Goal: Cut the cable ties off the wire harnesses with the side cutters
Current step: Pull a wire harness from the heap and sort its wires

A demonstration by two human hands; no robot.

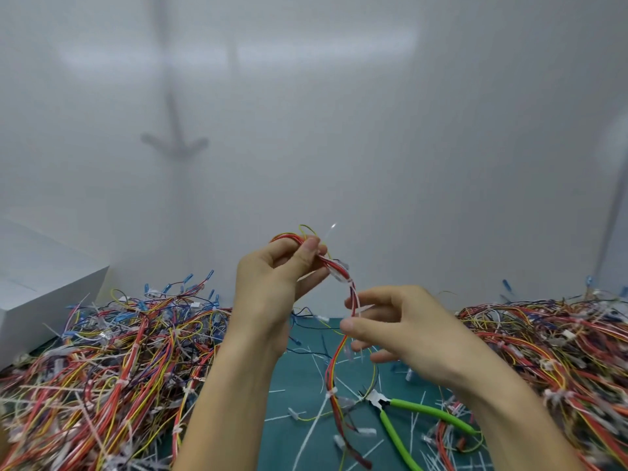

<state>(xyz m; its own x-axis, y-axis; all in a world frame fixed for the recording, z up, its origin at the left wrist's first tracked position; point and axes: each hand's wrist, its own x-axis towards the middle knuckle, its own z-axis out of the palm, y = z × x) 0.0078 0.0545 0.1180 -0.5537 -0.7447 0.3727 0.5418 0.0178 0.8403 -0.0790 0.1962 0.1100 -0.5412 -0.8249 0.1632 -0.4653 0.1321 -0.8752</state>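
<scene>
Green mat [299, 365] is basically buried: left wire pile [112, 368], right wire pile [543, 341], cutters [390, 404] and tie scraps [277, 391] lying between.

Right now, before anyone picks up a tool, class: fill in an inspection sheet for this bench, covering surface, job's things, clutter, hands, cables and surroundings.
surface: green cutting mat, bare only in the middle.
job's things: side cutters lie on the mat, unheld; one harness is held up above it; left pile and right pile of harnesses flank the mat.
clutter: cut tie offcuts scattered on the mat.
hands: left hand grips the harness near its top; right hand pinches it lower down.
cables: nothing seen beyond the harness wires.
surroundings: white box at far left; white wall behind.
</scene>
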